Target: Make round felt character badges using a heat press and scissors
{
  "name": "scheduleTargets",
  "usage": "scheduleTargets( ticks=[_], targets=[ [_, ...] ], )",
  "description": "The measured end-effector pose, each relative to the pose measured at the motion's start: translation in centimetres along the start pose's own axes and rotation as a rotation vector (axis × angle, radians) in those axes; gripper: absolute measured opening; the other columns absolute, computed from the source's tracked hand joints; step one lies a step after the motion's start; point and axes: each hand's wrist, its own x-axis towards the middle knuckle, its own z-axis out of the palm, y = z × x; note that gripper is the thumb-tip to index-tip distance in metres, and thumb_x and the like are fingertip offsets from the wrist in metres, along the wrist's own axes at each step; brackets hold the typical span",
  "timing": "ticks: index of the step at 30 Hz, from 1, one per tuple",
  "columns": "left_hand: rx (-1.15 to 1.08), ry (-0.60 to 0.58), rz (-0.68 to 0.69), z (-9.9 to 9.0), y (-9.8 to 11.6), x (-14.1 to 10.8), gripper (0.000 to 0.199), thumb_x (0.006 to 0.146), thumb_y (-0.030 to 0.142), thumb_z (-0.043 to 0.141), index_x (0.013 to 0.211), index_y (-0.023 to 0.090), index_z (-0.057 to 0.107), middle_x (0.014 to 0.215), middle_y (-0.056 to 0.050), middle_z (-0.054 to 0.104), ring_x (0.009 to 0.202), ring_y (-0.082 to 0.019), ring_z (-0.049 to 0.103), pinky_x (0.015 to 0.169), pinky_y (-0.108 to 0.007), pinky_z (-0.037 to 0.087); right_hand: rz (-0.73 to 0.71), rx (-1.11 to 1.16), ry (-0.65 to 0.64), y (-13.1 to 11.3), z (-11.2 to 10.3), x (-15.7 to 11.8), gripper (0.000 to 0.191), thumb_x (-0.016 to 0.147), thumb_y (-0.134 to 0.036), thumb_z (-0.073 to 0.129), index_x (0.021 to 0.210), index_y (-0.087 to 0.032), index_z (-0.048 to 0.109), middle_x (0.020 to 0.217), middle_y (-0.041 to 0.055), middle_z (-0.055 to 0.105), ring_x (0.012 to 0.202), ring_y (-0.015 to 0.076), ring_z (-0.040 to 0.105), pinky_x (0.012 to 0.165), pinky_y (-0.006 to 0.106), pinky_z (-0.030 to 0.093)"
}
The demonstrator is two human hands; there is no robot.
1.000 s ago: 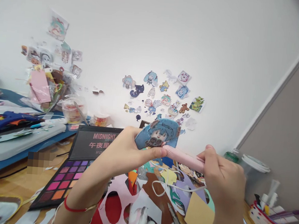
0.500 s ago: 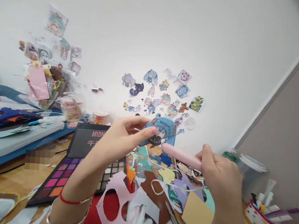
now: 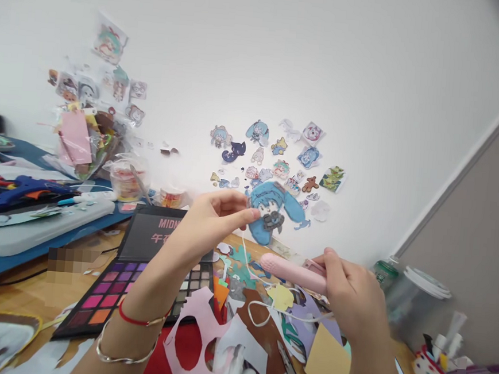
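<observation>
My left hand [image 3: 223, 219] pinches a felt doll figure [image 3: 266, 203] between thumb and fingers. The figure has blue hair, two long blue pigtails, a pale face and a small grey body; it hangs tilted in front of the wall. Lower and to the right, my right hand [image 3: 347, 290] is wrapped round a pink mini hair straightener [image 3: 294, 274], its ridged tip pointing left toward the figure but apart from it. A white cord [image 3: 258, 320] loops over the scraps below the hands.
Felt and paper scraps [image 3: 197, 327] cover the wooden desk. An open makeup palette [image 3: 103, 288] lies left of centre. A blue glue gun [image 3: 28, 190] is further left. Cut-out stickers [image 3: 260, 131] dot the wall. A lidded tub [image 3: 422, 293] and a dotted pen holder [image 3: 434, 368] stand at right.
The felt figure has turned and tilted in my left hand, spreading one pigtail to the right. The straightener's tip has drawn away downward from it. The view has shifted slightly.
</observation>
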Motion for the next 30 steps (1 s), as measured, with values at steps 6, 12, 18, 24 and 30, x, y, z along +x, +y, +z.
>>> scheduleTargets(
  ticks=[6,12,18,24,30],
  targets=[
    [-0.038,-0.086,-0.041,0.1,0.1,-0.2,0.014,0.071,0.023,0.07,0.08,0.015,0.063,0.078,-0.004,0.067,0.079,-0.017,0.06,0.069,-0.024,0.045,0.051,0.145,0.003,-0.8,0.6,-0.1,0.05,0.087,-0.043,0.029,0.065,-0.026,0.07,0.066,0.0019,0.067,0.069,0.0218,0.055,0.063,0.029,0.034],
    [-0.01,-0.138,-0.081,0.0,-0.2,-0.2,0.02,0.072,0.032,0.071,0.075,0.014,0.063,0.078,-0.004,0.065,0.072,-0.015,0.056,0.068,-0.026,0.042,0.109,0.145,0.073,-0.8,0.7,0.3,0.053,0.088,-0.043,0.026,0.059,-0.026,0.067,0.058,0.002,0.064,0.064,0.0208,0.054,0.06,0.029,0.033],
    [0.004,-0.185,-0.089,0.2,-0.6,-0.2,0.024,0.073,0.037,0.07,0.07,0.015,0.062,0.07,-0.001,0.057,0.067,-0.013,0.05,0.064,-0.026,0.036,0.126,0.147,0.14,-0.3,0.8,0.3,0.056,0.087,-0.046,0.024,0.056,-0.026,0.066,0.052,0.002,0.061,0.059,0.0208,0.053,0.057,0.029,0.033],
    [-0.09,-0.185,-0.109,0.4,-0.9,-0.1,0.029,0.076,0.04,0.067,0.065,0.015,0.056,0.067,0.001,0.047,0.066,-0.011,0.042,0.064,-0.025,0.032,0.04,0.132,0.166,-0.1,0.8,0.3,0.054,0.088,-0.045,0.026,0.058,-0.026,0.067,0.047,0.0007,0.058,0.054,0.019,0.052,0.054,0.027,0.033],
    [-0.351,-0.216,-0.153,0.9,-1.0,0.0,0.021,0.076,0.033,0.068,0.069,0.014,0.062,0.074,-0.002,0.049,0.08,-0.015,0.047,0.083,-0.03,0.035,0.041,0.163,0.173,-0.2,0.7,0.2,0.057,0.089,-0.045,0.024,0.054,-0.024,0.064,0.048,0.0009,0.058,0.054,0.0176,0.051,0.054,0.026,0.033]
  ],
)
